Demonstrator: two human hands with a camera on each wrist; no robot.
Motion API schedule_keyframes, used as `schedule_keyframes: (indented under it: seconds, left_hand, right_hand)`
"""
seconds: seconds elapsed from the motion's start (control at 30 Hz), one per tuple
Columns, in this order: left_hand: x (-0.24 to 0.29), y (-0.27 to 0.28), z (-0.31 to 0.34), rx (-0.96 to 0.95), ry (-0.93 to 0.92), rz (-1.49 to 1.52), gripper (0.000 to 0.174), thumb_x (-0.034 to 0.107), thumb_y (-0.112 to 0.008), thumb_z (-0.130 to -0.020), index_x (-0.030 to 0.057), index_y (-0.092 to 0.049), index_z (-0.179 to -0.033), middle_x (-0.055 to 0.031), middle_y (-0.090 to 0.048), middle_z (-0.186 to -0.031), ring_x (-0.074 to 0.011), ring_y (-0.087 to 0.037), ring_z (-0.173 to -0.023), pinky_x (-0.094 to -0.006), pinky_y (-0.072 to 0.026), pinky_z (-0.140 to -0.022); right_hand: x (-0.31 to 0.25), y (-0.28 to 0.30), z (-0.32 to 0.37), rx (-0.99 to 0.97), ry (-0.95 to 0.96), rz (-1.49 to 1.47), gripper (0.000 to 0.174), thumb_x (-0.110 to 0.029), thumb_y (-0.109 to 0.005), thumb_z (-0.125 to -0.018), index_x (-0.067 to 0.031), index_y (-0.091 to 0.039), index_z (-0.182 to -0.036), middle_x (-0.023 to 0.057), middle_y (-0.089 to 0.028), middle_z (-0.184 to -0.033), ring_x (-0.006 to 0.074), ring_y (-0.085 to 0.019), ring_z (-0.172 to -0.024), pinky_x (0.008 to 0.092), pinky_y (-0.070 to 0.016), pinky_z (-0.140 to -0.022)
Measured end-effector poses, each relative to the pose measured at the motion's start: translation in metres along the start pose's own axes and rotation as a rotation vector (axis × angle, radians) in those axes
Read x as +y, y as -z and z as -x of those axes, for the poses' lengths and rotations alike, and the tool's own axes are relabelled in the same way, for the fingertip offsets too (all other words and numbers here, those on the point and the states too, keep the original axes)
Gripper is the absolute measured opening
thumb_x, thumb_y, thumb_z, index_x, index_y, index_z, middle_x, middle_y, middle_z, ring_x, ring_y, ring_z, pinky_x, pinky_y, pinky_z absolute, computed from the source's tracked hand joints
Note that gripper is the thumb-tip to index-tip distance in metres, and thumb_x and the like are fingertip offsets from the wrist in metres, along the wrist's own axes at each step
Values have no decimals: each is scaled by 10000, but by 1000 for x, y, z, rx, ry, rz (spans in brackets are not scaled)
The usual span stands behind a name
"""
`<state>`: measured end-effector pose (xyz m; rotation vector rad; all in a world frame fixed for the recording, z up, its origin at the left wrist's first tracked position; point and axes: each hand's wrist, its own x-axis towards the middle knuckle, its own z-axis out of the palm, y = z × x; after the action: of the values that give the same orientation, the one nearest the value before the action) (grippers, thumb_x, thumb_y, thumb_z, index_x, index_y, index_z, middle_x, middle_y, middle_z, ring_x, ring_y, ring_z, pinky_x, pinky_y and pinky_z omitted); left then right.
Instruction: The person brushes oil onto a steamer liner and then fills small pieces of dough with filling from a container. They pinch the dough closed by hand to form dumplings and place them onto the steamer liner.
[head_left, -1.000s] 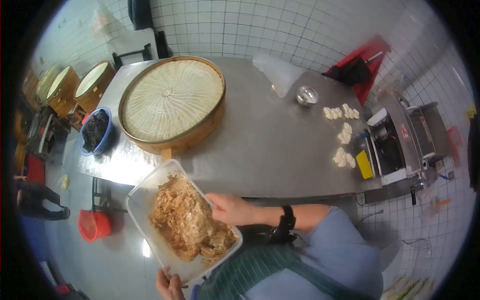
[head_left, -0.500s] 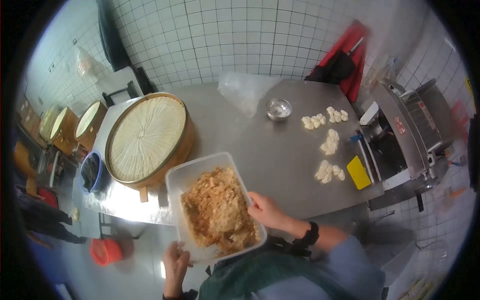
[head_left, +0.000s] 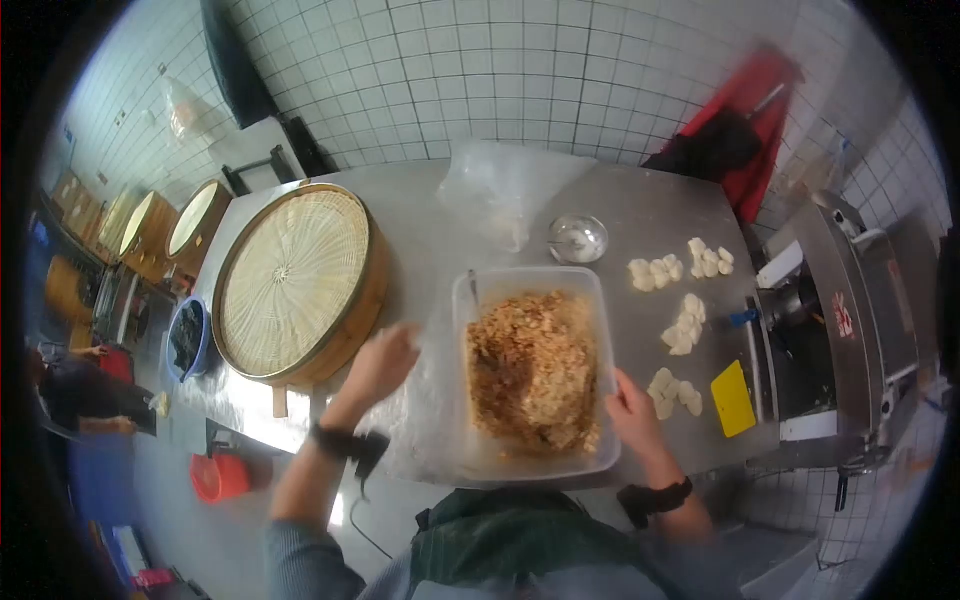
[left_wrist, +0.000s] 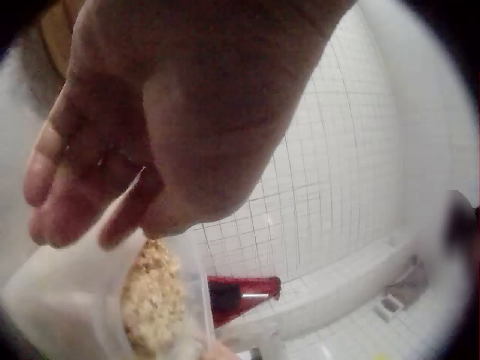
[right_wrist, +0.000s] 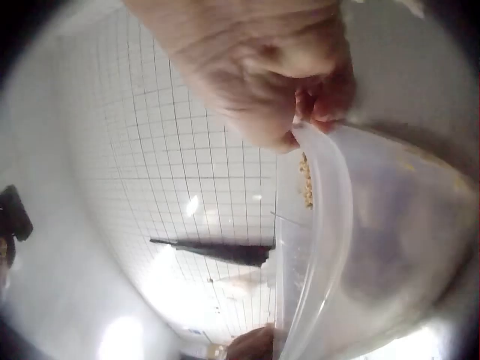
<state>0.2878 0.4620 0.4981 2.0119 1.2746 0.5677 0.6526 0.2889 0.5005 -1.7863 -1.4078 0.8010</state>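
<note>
A clear plastic tub (head_left: 610, 330) holding a brown, crumbly chopped mixture (head_left: 540, 370) is over the front of the metal table. A thin grey handle-like strip (head_left: 473, 290) shows at its back left corner. My right hand (head_left: 635, 415) pinches the tub's right rim; in the right wrist view its fingers curl over the rim (right_wrist: 322, 161). My left hand (head_left: 385, 365), blurred, is off the tub, between it and a wide bamboo steamer (head_left: 345, 325) with a woven lid (head_left: 285, 280). In the left wrist view the left fingers (left_wrist: 71, 206) hang loosely, with nothing held.
White dough pieces (head_left: 684, 325) lie in several clusters right of the tub, near a yellow scraper (head_left: 733, 398) and a metal machine (head_left: 850, 330). Behind the tub are a metal bowl (head_left: 578, 240) and a plastic bag (head_left: 500, 195). A blue basin (head_left: 205, 350) stands left of the steamer.
The tub has moved right and levelled over the table, away from the steamer's front. My left hand has let go of it and risen beside it; the right hand keeps its grip.
</note>
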Motion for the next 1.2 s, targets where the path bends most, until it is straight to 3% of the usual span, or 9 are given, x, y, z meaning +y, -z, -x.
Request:
schedule_keyframes:
  seconds: [0.17,0.37,0.43,0.6,0.73,0.9,0.97,1.1,1.2]
  left_hand:
    - [14,-4,-141,192,-166,-65,639,115,-614,-815,233,-360,-1390,-202,-583,-1144,-380,-579,-1033,-433,-470,-874]
    - [-3,-74,-237,90,-172,-11,639,58,-554,-819,133,-314,-1407,-232,-438,-1351,-383,-507,-1159,-420,-429,-968]
    - [12,-70,-243,29,-562,43,660,26,-531,-795,60,-285,-1406,-237,-390,-1386,-389,-497,-1159,-414,-426,-977]
    - [52,-45,-219,-353,-852,79,649,-22,-491,-767,31,-312,-1388,-207,-350,-1423,-402,-501,-1138,-420,-433,-961]
    - [32,-52,-219,-349,-867,284,621,-27,-492,-770,24,-345,-1371,-203,-359,-1417,-376,-495,-1162,-406,-438,-960]
    - [-40,-65,-214,-304,-532,369,584,44,-541,-820,39,-359,-1375,-206,-421,-1369,-331,-476,-1219,-402,-421,-992]
    - [-68,-63,-199,-267,-313,518,571,88,-556,-834,61,-376,-1375,-205,-467,-1332,-316,-499,-1206,-397,-420,-995]
    - [-111,-73,-154,58,-33,473,544,89,-572,-841,65,-403,-1358,-196,-513,-1286,-312,-546,-1149,-383,-476,-927]
    - [-132,-84,-100,152,87,394,544,91,-588,-826,55,-423,-1343,-213,-564,-1206,-327,-578,-1097,-383,-489,-892]
  right_hand:
    - [-26,4,1,46,-213,28,429,-127,-494,-903,-17,-464,-1317,23,-522,-804,91,-471,-696,243,-408,-622]
    - [-12,-17,-4,133,-229,93,417,-113,-479,-907,-35,-470,-1317,13,-533,-867,88,-467,-747,231,-408,-660]
    - [0,-14,-8,132,-240,132,421,-106,-477,-903,-36,-470,-1318,8,-531,-871,87,-465,-747,229,-408,-670]
    - [-21,-20,-10,130,-315,231,445,-87,-470,-893,-37,-458,-1335,6,-538,-905,91,-466,-762,231,-412,-718]
    - [-3,-19,-10,149,-279,299,456,-101,-477,-897,-43,-448,-1348,32,-586,-991,94,-512,-856,245,-421,-792]
    - [-14,-10,-17,158,-242,297,456,-133,-515,-900,-50,-455,-1345,58,-617,-1061,123,-567,-927,278,-445,-829]
    - [-48,13,-44,-280,-499,472,456,-147,-553,-889,-44,-468,-1325,84,-618,-1042,170,-591,-898,300,-463,-815]
    - [-140,-8,-134,35,-64,643,456,-173,-584,-875,-44,-482,-1300,129,-622,-906,209,-612,-834,315,-476,-752]
    - [-154,-38,-208,-135,266,543,440,-214,-554,-887,-57,-492,-1293,148,-636,-914,266,-620,-863,352,-484,-771]
